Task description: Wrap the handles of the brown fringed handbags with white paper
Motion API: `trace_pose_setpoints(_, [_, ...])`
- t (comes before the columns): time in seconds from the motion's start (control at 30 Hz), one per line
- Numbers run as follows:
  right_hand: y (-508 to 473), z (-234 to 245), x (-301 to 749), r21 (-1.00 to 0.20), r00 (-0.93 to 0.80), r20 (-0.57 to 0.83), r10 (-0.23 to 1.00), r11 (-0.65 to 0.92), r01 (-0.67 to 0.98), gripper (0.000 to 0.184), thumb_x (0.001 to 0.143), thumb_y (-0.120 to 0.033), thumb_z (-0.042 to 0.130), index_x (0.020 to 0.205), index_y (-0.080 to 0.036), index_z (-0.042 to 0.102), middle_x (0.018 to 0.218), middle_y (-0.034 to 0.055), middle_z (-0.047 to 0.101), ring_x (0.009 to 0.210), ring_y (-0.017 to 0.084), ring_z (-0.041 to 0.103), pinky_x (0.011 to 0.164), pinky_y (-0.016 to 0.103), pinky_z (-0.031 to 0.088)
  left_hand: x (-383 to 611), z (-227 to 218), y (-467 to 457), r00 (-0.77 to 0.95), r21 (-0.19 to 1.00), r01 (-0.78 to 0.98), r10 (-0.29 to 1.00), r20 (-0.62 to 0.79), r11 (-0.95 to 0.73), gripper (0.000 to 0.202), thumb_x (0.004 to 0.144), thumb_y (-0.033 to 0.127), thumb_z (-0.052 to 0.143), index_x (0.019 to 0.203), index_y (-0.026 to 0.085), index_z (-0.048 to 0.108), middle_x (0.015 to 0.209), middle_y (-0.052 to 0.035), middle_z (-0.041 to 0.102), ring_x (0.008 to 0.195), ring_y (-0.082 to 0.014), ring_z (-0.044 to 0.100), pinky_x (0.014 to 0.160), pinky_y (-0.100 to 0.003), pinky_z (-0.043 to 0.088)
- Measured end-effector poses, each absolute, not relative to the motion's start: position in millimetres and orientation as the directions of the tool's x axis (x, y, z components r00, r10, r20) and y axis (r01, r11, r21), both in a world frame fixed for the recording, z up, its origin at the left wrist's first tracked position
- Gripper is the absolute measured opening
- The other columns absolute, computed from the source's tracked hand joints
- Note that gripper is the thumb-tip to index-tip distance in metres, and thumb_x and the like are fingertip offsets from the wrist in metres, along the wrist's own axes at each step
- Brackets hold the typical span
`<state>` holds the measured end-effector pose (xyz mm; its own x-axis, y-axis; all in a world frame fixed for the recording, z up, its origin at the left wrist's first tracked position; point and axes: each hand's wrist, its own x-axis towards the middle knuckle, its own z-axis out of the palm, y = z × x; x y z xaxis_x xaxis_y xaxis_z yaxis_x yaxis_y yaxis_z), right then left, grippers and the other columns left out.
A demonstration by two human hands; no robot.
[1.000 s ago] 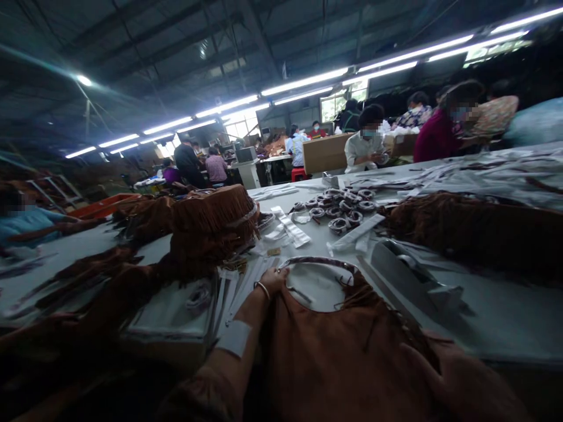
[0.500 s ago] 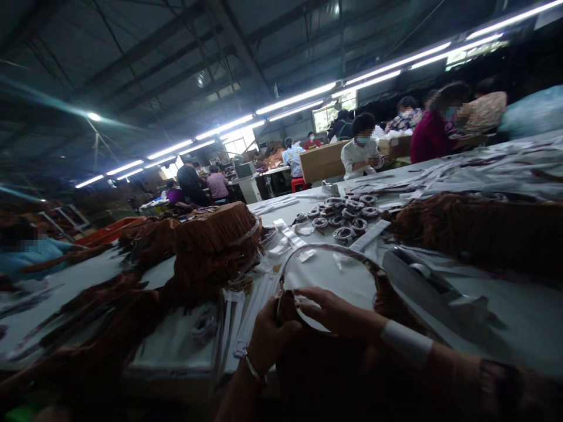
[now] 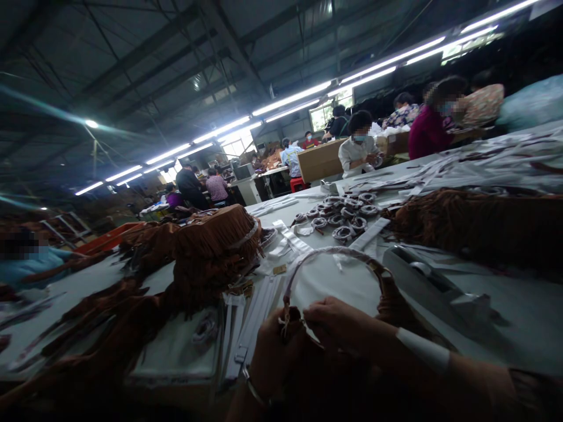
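Well, the brown bag (image 3: 398,308) lies at the near side of its handle loop (image 3: 357,254), a smooth arch wrapped in pale, slightly shiny film that stands over the white tabletop (image 3: 336,287). Soft, matte cloth bunches in folds at the loop's right end; most of the bag's body is lost in dark shadow beneath the hands. The left hand (image 3: 277,349), with a rigid metal bangle at its wrist, has its fingers clamped around the loop's left end, where a stubby brown tab and a pale wisp poke out. The right hand (image 3: 332,322) sits just beside it, inside the loop's near edge, its fingers bunched together; whether they pinch anything, I cannot tell.

Left of the loop stands a fringed stack (image 3: 215,234), shaggy with thin brown strands. Between that and the loop's near left lie flat, white-wrapped straps (image 3: 259,308) with a rectangular metal buckle (image 3: 240,353). Beyond the loop, round coils (image 3: 343,234) in whitish wrapping crowd together. Right of it, a wedge-shaped grey tape dispenser (image 3: 411,278) rests near, and farther beyond on that side spreads a fringed mound (image 3: 475,228), rough and ropy.
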<state>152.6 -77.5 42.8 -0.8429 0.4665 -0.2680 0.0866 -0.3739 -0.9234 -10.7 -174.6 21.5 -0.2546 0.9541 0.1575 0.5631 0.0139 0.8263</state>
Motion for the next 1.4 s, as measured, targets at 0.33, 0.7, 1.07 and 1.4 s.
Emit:
trace_pose_setpoints(0.33, [-82.1,40.7,156.0,-0.977,-0.749,0.037,0.661,0.18,0.111,0.032,0.092,-0.041,0.05,0.075,-0.016,0.061,0.065,0.0026,0.062,0.056,0.013,0.053,0.053,0.025,0.042,-20.9,20.6,-173.2,-0.124,0.859,0.512,0.989,0.082,-0.007,0.037,0.083,0.053,0.066,0.091,0.018,0.067,0.085,-0.0055,0.07,0.079,-0.0218,0.063,0.07,-0.03,0.05])
trace_pose_setpoints(0.7, [35.8,38.9,203.2,-0.252,-0.526,0.33,0.784,0.61,0.751,0.027,0.099,-0.033,0.049,0.102,-0.015,0.07,0.095,0.013,0.074,0.092,0.024,0.068,0.077,0.031,0.044,-52.4,19.7,-165.3,-0.044,0.803,0.597,0.999,0.029,0.003,0.046,0.079,0.061,0.069,0.1,0.019,0.069,0.096,-0.01,0.073,0.091,-0.0292,0.067,0.08,-0.036,0.055])
trace_pose_setpoints(1.07, [-0.2,58.8,181.9,-0.144,-0.609,0.396,0.687,0.701,0.698,0.028,0.1,-0.016,0.039,0.099,-0.018,0.066,0.091,0.0104,0.071,0.08,0.019,0.065,0.066,0.027,0.036,4.8,111.8,-65.8,0.116,-0.036,0.993,0.966,0.232,-0.11,0.028,0.089,0.02,0.06,0.115,0.021,0.069,0.124,-0.0179,0.068,0.129,-0.0369,0.055,0.112,-0.054,0.034])
trace_pose_setpoints(1.4, [23.5,4.0,183.1,-0.223,-0.721,0.361,0.591,0.806,0.548,0.024,0.095,-0.021,0.054,0.116,-0.018,0.066,0.114,0.013,0.07,0.107,0.026,0.062,0.098,0.041,0.043,-28.3,17.6,-43.1,0.009,0.12,0.993,0.999,0.043,-0.014,0.029,0.102,0.029,0.036,0.096,0.02,0.062,0.092,-0.0107,0.075,0.086,-0.0253,0.072,0.068,-0.031,0.045])
